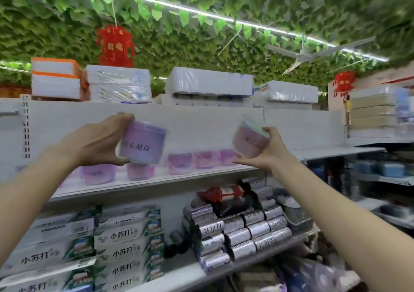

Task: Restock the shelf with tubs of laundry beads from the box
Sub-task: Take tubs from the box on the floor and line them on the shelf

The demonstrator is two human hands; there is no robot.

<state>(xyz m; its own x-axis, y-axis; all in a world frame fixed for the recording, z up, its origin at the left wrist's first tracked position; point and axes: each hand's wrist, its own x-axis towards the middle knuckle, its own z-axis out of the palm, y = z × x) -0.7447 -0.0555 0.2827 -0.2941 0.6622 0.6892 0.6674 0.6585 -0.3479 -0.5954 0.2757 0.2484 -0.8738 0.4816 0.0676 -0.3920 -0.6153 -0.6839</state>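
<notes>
We saw green leaves (201, 45) covering the ceiling, a red ornament (115, 45) hanging at far left near a light strip (201, 13) and a white ceiling fan (307, 55) at right. Near us, toothpaste boxes (125, 238) lay stacked left of silver rolls (246, 226).

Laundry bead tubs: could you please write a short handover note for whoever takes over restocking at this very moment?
Left hand: grips a purple tub, raised in front of the shelf.
Right hand: grips a pink tub, tilted, further right at the same height.
Done: a row of tubs, purple and pink, already stands on the shelf. The picture is too blurred for an exact count.
Left: set both held tubs down on the shelf, probably in the free space to the right of the row, then fetch more. The box is not in view, so how many remain cannot be told.
</notes>
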